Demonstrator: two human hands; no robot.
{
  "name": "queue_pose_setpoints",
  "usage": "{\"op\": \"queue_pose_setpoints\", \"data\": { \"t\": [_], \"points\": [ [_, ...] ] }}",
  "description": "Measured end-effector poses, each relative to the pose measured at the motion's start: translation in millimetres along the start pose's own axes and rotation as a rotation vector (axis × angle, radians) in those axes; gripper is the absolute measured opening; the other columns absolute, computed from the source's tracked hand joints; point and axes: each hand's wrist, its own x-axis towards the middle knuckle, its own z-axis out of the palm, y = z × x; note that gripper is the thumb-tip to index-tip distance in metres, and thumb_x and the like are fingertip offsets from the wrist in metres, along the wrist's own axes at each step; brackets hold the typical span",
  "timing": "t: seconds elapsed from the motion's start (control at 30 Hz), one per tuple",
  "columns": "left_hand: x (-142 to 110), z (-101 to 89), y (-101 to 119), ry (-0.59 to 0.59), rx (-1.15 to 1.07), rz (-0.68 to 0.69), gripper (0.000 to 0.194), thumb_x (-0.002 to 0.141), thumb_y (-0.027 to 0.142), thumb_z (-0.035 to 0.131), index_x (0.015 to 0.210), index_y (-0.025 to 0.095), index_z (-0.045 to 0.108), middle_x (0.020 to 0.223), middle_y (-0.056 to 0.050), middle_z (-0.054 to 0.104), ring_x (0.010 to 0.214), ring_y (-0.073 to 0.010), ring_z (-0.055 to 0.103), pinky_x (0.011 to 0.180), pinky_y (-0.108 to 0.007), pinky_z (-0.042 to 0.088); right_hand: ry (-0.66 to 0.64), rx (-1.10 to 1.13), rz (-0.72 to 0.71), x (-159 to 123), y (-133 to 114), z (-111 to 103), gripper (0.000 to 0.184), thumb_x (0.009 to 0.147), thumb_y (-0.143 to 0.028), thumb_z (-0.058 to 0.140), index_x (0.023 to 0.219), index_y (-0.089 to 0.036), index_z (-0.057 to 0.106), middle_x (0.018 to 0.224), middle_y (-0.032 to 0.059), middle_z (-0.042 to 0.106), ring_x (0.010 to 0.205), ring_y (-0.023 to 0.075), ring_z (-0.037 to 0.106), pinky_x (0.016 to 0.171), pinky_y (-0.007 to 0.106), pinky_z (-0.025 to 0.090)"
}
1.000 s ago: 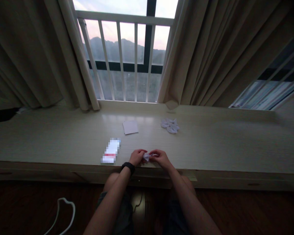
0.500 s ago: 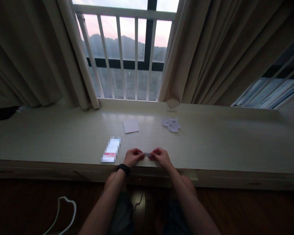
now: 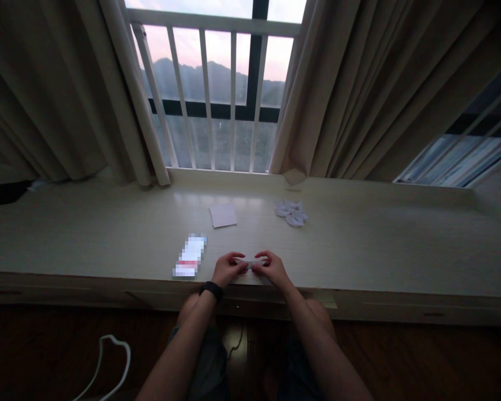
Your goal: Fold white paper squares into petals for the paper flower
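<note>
A small folded piece of white paper (image 3: 249,265) is pinched between my two hands, just above the front edge of the pale ledge. My left hand (image 3: 229,268), with a dark band on its wrist, grips the left end of it. On the other end, the thumb and fingers of my right hand (image 3: 272,268) are closed. Beyond the hands lies a flat stack of white square paper (image 3: 222,215). Farther right rests a cluster of folded white paper pieces (image 3: 291,213), petal-like in shape. My fingers hide part of the held paper.
A phone (image 3: 190,256) with a lit, blurred screen lies left of my hands on the ledge (image 3: 379,239). Curtains (image 3: 338,100) hang on both sides of the barred window (image 3: 221,89). A white looped object (image 3: 127,356) is low at the left, above the dark floor.
My left hand has shifted slightly left and the two hands now hold the paper by opposite ends. The paper went from a crumpled-looking fold to a narrow strip, then spread a little.
</note>
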Motion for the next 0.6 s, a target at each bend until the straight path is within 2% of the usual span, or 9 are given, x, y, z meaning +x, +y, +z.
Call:
{"op": "queue_pose_setpoints", "data": {
  "t": [0.13,0.27,0.4,0.53,0.6],
  "points": [
    [-1.2,-1.2,2.3,-0.051,0.103,0.015,0.055,0.056,0.043,0.084,0.098,0.012,0.065,0.069,-0.005,0.071,0.064,-0.0191,0.069,0.060,-0.027,0.054,-0.002,-0.016,0.007,-1.7,-0.7,-1.9,0.041,0.060,-0.040,0.079,0.091,-0.019,0.064,0.057,-0.0017,0.064,0.054,0.0171,0.061,0.049,0.025,0.042],
    [-1.6,0.4,0.5,0.000,0.120,0.029,0.046,0.057,0.039,0.084,0.088,0.012,0.066,0.068,-0.005,0.071,0.063,-0.0195,0.069,0.059,-0.027,0.053,0.019,0.014,0.050,-3.5,-1.6,-0.6,0.038,0.057,-0.043,0.080,0.080,-0.018,0.063,0.056,0.0004,0.065,0.051,0.0173,0.060,0.047,0.025,0.039],
    [-1.2,2.8,-1.8,0.024,0.083,0.021,0.045,0.057,0.038,0.084,0.088,0.013,0.064,0.069,-0.006,0.072,0.063,-0.0200,0.069,0.059,-0.028,0.054,0.044,0.037,0.061,-2.7,0.3,0.4,0.041,0.055,-0.042,0.082,0.082,-0.020,0.060,0.055,-0.0007,0.064,0.051,0.0182,0.061,0.047,0.025,0.040],
    [0.0,4.2,0.3,-0.044,0.153,0.022,0.052,0.060,0.040,0.081,0.101,0.013,0.063,0.064,-0.004,0.070,0.058,-0.0174,0.067,0.055,-0.025,0.050,0.047,0.029,0.030,-2.2,3.7,-2.0,0.041,0.056,-0.040,0.081,0.084,-0.021,0.057,0.056,-0.0026,0.063,0.053,0.0181,0.061,0.048,0.025,0.041],
    [0.7,4.4,1.9,-0.085,0.223,0.018,0.049,0.063,0.042,0.078,0.099,0.013,0.063,0.060,-0.002,0.068,0.053,-0.0158,0.064,0.050,-0.023,0.047,0.045,0.018,0.012,-2.7,4.8,-3.8,0.040,0.058,-0.039,0.079,0.086,-0.021,0.057,0.056,-0.0035,0.062,0.054,0.0173,0.061,0.049,0.024,0.041]
  ]
}}
